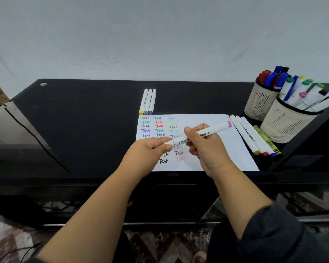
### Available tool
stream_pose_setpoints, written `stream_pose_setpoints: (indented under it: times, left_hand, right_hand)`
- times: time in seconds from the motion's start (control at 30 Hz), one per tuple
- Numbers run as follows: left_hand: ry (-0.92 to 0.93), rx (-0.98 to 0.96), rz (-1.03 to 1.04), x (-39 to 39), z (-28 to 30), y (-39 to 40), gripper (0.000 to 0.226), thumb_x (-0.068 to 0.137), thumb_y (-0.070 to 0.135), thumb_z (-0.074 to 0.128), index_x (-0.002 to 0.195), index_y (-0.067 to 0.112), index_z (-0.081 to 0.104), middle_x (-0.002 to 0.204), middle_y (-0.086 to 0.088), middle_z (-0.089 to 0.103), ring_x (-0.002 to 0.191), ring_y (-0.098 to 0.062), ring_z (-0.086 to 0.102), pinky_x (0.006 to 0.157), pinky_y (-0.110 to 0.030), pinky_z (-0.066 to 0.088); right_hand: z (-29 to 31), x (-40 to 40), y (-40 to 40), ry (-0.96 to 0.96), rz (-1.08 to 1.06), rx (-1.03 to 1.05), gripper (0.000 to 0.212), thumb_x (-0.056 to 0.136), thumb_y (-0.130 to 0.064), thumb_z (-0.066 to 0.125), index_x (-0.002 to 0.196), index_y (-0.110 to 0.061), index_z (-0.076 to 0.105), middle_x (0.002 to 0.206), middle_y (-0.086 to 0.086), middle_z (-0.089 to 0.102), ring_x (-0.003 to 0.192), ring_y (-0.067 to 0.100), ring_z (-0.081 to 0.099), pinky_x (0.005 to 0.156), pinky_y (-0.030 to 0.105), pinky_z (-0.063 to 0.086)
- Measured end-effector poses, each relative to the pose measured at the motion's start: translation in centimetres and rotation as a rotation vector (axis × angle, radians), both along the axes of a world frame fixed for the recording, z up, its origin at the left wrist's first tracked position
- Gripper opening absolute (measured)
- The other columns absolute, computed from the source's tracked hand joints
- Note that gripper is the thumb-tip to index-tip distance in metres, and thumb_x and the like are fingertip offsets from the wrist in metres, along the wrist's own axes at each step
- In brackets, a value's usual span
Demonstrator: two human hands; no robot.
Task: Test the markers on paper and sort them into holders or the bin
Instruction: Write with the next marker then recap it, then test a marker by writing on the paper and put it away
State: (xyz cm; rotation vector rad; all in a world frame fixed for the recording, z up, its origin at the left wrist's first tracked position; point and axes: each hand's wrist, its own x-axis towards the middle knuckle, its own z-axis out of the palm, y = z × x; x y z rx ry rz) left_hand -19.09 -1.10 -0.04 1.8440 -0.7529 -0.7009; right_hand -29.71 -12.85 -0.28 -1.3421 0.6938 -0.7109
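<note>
Both hands on white pink-ended marker (pixel 201 134) over the white test sheet (pixel 232 149): left hand (pixel 152 149) pinches near cap, right hand (pixel 203 147) grips barrel. Pull cap straight off, keep barrel steady, write in blank area.

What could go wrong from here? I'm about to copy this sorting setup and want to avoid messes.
1. The left hand grips one end of the pink-capped marker while the right hand holds its barrel; an uncapped tip could smear the test words on the paper.
2. The loose markers lie near the table's front edge and might roll off.
3. The front holder looks crowded; another marker may tip out.
</note>
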Motion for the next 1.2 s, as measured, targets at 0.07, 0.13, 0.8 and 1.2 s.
stream_pose_setpoints:
  times: [0.07,0.13,0.8,1.2]
  left_hand:
    - [-0.128,0.048,0.024,0.4,-0.2,0.1,0.025,0.091,0.029,0.059,0.114,0.035,0.066,0.087,0.023,0.06,0.075,-0.003,0.056,0.069,-0.016,0.044]
    - [-0.266,0.087,0.047,1.1,-0.2,0.2,0.027,0.094,0.03,0.054,0.119,0.037,0.062,0.087,0.018,0.056,0.072,-0.004,0.051,0.061,-0.013,0.039]
    - [-0.611,0.443,-0.128,3.4,-3.5,-2.9,0.072,0.095,0.053,0.034,0.151,0.021,0.003,0.158,0.007,0.005,0.144,-0.014,0.008,0.114,-0.037,0.019]
    - [-0.687,0.498,-0.123,2.7,-4.1,-3.0,0.062,0.097,0.052,0.031,0.15,0.023,0.016,0.158,0.01,0.006,0.144,-0.014,0.007,0.114,-0.037,0.015]
  right_hand:
    - [0.1,-0.5,-0.9,-0.092,-0.055,0.08,0.021,0.086,-0.012,0.067,0.075,-0.016,0.049,0.058,-0.001,0.054,0.052,0.011,0.043,0.05,0.022,0.035]
    - [-0.1,-1.1,-1.9,-0.134,-0.091,0.116,0.019,0.084,-0.008,0.068,0.081,-0.017,0.051,0.065,0.003,0.055,0.055,0.013,0.043,0.053,0.024,0.035]
    - [0.0,-3.2,-5.9,0.81,-0.121,-0.89,0.016,0.093,-0.027,0.053,0.102,-0.015,0.055,0.097,-0.001,0.052,0.086,0.02,0.05,0.074,0.035,0.044]
    - [-2.0,-4.9,-9.4,1.132,-0.316,-0.838,0.041,0.092,-0.011,0.045,0.132,-0.015,0.044,0.128,0.013,0.045,0.118,0.032,0.044,0.096,0.044,0.034]
